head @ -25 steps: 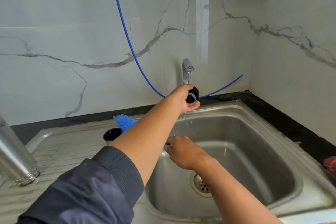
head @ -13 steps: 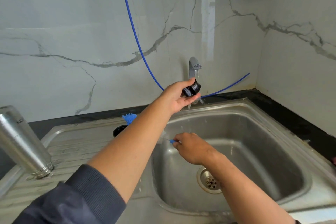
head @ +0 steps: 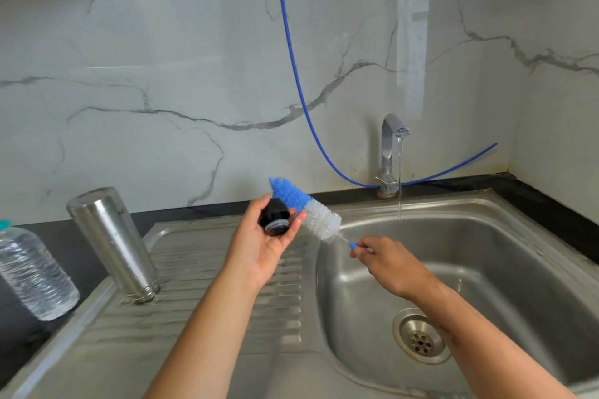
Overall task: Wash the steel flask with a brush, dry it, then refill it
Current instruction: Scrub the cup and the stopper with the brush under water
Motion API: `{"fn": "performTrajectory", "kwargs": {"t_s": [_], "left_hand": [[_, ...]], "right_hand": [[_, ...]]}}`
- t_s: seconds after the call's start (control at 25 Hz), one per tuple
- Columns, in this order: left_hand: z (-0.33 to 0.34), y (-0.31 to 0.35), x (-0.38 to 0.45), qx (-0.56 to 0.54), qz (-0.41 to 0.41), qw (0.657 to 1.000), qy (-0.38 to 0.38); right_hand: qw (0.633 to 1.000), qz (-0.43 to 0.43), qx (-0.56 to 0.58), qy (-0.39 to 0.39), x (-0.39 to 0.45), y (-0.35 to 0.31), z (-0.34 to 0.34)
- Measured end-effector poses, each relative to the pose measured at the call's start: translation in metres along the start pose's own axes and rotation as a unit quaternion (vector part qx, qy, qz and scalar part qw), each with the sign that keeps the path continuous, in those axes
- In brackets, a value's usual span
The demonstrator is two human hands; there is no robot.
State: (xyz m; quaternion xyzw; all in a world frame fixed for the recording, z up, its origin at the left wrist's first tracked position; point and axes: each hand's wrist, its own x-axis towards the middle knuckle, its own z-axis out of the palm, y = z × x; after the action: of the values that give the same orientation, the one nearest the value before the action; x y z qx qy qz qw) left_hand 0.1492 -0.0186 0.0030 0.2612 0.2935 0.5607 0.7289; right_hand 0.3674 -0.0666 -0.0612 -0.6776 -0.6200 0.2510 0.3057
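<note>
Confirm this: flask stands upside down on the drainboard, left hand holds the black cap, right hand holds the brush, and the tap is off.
Wrong on the tap: the head view shows water running from it. The flask, left hand, black cap, right hand and brush are as stated.

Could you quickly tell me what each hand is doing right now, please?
Left hand: closed loosely around the black flask cap.
Right hand: closed on the bottle brush handle.

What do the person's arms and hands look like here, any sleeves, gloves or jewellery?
Both forearms are bare up to the frame edge; no sleeve shows in this view. The left hand and right hand wear no gloves, and no rings, watch or bracelets are visible.
</note>
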Motion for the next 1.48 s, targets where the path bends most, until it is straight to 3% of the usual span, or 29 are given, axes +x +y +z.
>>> {"fn": "performTrajectory", "kwargs": {"t_s": [0.24,0.4,0.56,0.64,0.8,0.96,1.12,1.32,1.48], "left_hand": [[-0.035,-0.009,0.019,-0.024,0.065,0.994,0.090],[-0.047,0.002,0.027,-0.125,0.099,0.985,0.062],[-0.035,-0.027,0.021,-0.047,0.041,0.998,-0.001],[-0.033,-0.024,0.021,-0.038,0.046,0.998,-0.002],[-0.051,0.013,0.025,-0.138,0.113,0.983,0.036],[-0.035,-0.020,0.011,-0.040,0.065,0.997,-0.014],[-0.043,-0.011,0.016,-0.061,0.092,0.994,-0.020],[-0.052,-0.019,0.028,-0.038,0.043,0.996,0.066],[-0.045,-0.023,0.021,-0.053,0.050,0.997,0.015]], "right_hand": [[0.993,-0.058,0.104,0.021,-0.010,-0.019,0.000],[0.990,-0.130,0.034,-0.051,-0.016,-0.027,0.006],[0.985,-0.169,-0.008,0.034,-0.014,-0.032,0.020],[0.984,-0.173,0.000,0.035,-0.015,-0.037,0.020],[0.977,-0.192,-0.013,-0.087,-0.022,-0.041,0.011],[0.981,-0.188,-0.029,0.035,-0.017,-0.039,0.015],[0.986,-0.169,0.000,-0.001,-0.020,-0.036,0.005],[0.987,-0.160,-0.021,0.018,-0.019,-0.034,0.007],[0.987,-0.161,-0.021,0.007,-0.020,-0.035,0.007]]}}
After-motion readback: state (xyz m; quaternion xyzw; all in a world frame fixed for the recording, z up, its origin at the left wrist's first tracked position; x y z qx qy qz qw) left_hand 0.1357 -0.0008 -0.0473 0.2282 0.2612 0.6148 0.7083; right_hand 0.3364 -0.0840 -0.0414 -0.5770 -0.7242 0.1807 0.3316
